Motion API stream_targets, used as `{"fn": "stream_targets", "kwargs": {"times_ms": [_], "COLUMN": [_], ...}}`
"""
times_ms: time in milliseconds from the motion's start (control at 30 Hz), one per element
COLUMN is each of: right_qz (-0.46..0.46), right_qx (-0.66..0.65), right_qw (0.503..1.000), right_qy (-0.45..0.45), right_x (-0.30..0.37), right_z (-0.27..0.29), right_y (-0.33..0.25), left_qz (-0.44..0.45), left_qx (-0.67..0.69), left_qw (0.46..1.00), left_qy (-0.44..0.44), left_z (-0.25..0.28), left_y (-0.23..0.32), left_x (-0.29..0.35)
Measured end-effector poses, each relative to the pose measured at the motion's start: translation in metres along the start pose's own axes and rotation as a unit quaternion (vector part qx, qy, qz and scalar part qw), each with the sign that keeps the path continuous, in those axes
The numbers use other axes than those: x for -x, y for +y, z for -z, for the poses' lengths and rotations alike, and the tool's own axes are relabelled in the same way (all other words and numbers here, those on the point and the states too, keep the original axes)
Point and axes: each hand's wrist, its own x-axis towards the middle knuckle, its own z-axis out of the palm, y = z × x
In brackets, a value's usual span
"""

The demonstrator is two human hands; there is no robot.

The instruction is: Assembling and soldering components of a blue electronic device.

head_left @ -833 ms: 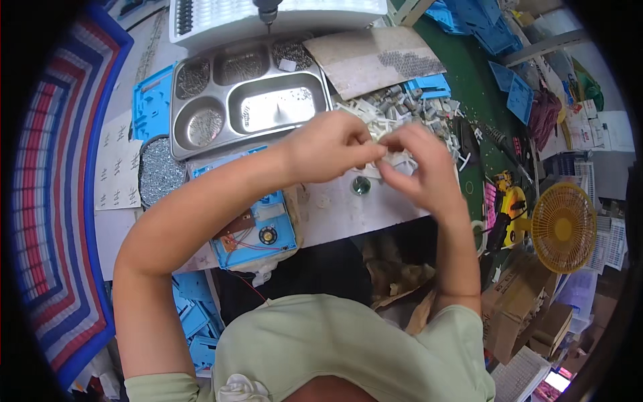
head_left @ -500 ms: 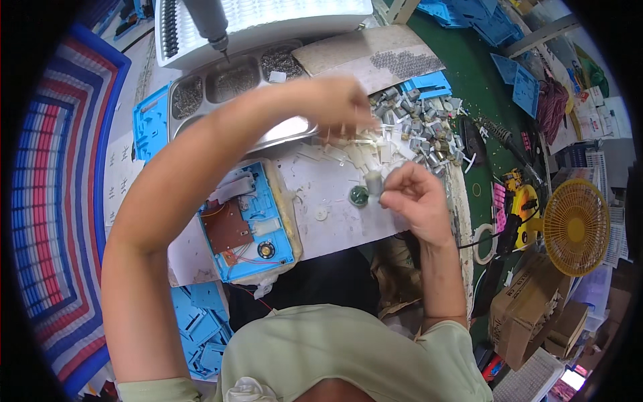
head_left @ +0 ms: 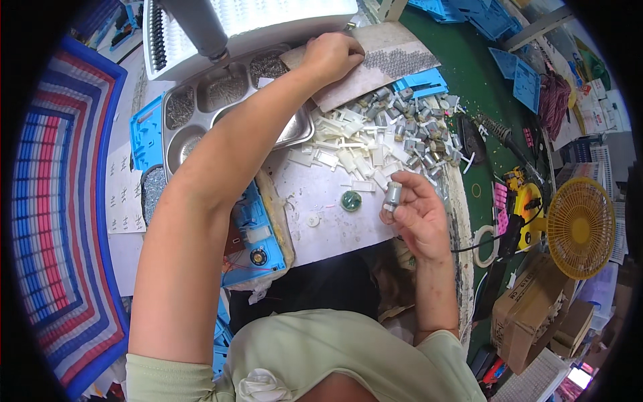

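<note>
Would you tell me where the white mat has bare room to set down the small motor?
Free: the white mat between the green disc and the blue housing. Crowded: the white plastic parts and the motor pile above the right hand.

Pale green short-sleeved shirt [head_left: 348,355]

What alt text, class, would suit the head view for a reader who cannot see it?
The right hand holds a small motor above a white worktop. The left hand reaches to a board of tiny parts, beside a steel tray.
</note>
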Motion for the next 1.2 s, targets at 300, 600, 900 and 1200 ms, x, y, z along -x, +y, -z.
{"fn": "stream_targets", "kwargs": {"times_ms": [300, 600, 900, 1200], "right_qz": [0.003, 0.012, 0.102, -0.162], "right_qx": [0.279, 0.647, 0.724, 0.125], "right_qw": [0.96, 0.757, 0.657, 0.973], "right_qy": [0.036, -0.086, -0.185, -0.109], "right_x": [-0.006, -0.026, -0.051, 0.001], "right_z": [0.0, -0.011, -0.018, -0.085], "right_y": [-0.002, -0.006, -0.001, 0.03], "left_qz": [0.035, -0.097, 0.03, 0.164], "left_qx": [0.077, 0.219, 0.346, 0.361], "left_qw": [0.98, 0.971, 0.937, 0.917], "left_qy": [0.179, 0.007, -0.035, 0.046], "left_z": [0.0, 0.136, 0.179, 0.132], "left_y": [0.015, 0.105, 0.108, 0.116], "left_x": [-0.003, 0.136, 0.31, 0.354]}}
